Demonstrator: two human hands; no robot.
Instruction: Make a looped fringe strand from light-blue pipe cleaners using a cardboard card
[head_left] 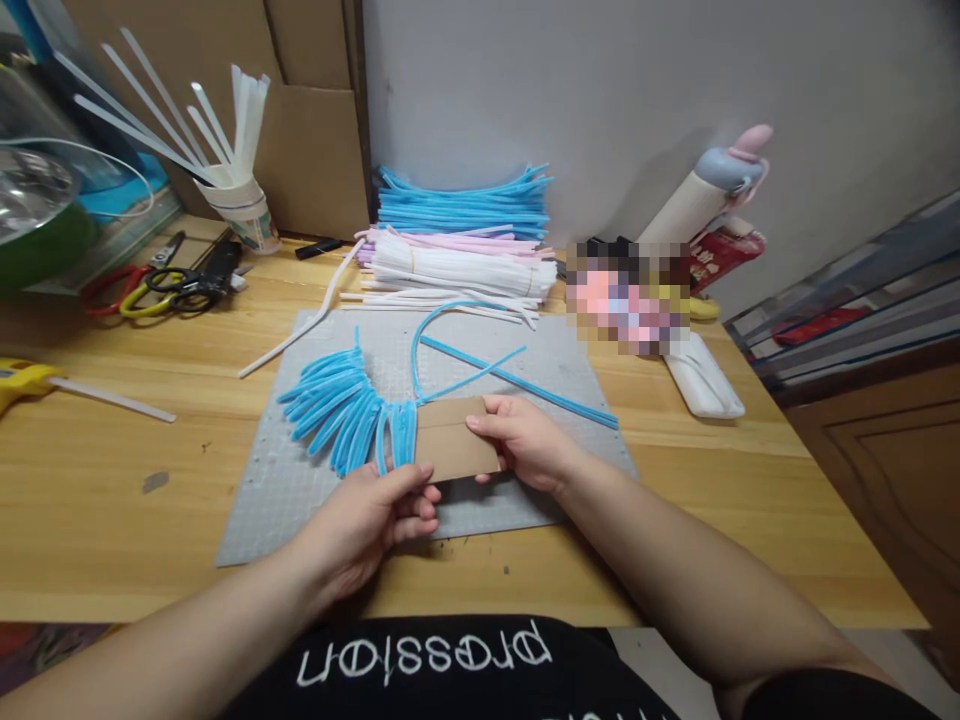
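Note:
Both hands hold a small brown cardboard piece [451, 445] over a grey cutting mat [259, 500]. My right hand [521, 440] pinches its right end, thumb on top. At its lower left corner, my left hand [394, 505] is closed, with the thumb on the card beside the blue loops. A fringe of looped blue pipe cleaners [341, 410] fans out from the card's left end. One loose blue strand [415, 345] curves up from the card's top edge. Behind it, a few straight blue pipe cleaners [525, 382] lie slanting across the mat.
Bundles of blue pipe cleaners [465, 205] and white pipe cleaners [457, 268] lie at the back. Scissors [180, 290], a paper cup [244, 210] of white sticks and a yellow glue gun [22, 380] are left. A bottle [686, 205] and a white packet [703, 375] are right.

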